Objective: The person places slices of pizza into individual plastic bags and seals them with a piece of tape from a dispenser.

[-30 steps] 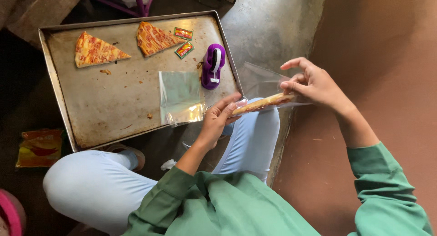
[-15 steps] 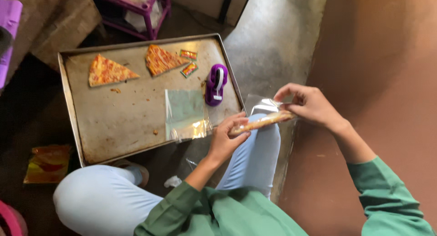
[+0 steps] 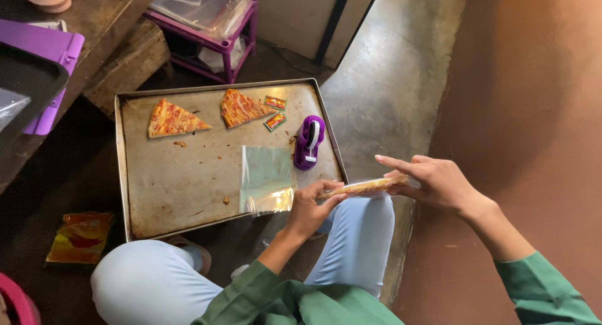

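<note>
Pizza slice [image 3: 367, 186], wrapped in clear plastic, is held edge-on between both hands above the person's right knee, just off the near right corner of the baking tray [image 3: 169, 193].

Starting at the far left, a flat orange packet [image 3: 78, 238] lies on the dark floor, close to the tray's near left corner. The tray sits askew on the floor, its raised rim running round all four sides. Two bare pizza wedges [image 3: 172, 119] lie along its far edge, with two small sauce sachets [image 3: 274, 112] beside them. Most of the tray's middle and left is bare metal. A clear plastic bag [image 3: 266, 187] lies near the tray's front edge, and a purple tape dispenser [image 3: 309, 142] stands close to the right rim.

The left hand [image 3: 310, 209] grips the wrapped slice's left end, fingers closed on it with the thumb on top. The slice's long axis runs left to right, nearly level, rising slightly toward the right. The right hand [image 3: 439, 184] pinches the right end, its other fingers spread and extended leftward.

Right of the hands, smooth concrete floor gives way to a wide reddish-brown surface with open room.
</note>
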